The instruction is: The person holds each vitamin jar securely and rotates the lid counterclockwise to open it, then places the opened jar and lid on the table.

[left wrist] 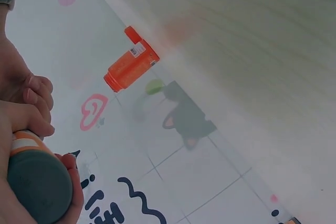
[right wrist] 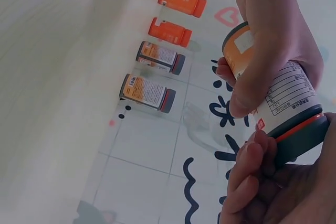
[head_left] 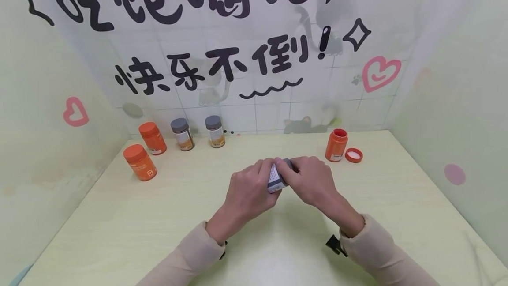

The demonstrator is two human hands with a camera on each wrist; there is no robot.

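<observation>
A supplement bottle [head_left: 275,181] with a grey cap and a white and orange label is held tilted over the table, between both hands. My left hand [head_left: 251,185] grips its body, the fingers wrapped round the label, as the right wrist view also shows. The cap [right wrist: 303,141], with a thin red ring beneath it, is in the fingers of my right hand [head_left: 313,180], whose thumb lies across the top end in the head view. From the left wrist, the dark round base [left wrist: 41,186] faces the camera.
At the back left stand two orange bottles [head_left: 140,163] with lids on and two grey-capped bottles [head_left: 183,136]. An uncapped orange bottle [head_left: 336,146] stands at the back right beside its lid [head_left: 353,155], which lies inner side up. Printed walls [head_left: 254,118] enclose the table.
</observation>
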